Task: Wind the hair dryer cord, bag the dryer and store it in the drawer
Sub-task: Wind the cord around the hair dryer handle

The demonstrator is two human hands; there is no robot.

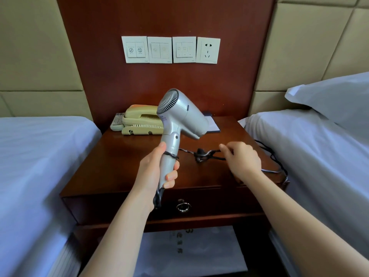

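One turn of black cord (201,153) circles the handle of a silver hair dryer (180,116), held upright above the desk (119,156) by the left hand (157,168), fingers wrapped round it. The right hand (242,158) pinches the cord nearby. Winding has barely begun; next, carry the cord round the handle again. The drawer (219,202) below is closed.
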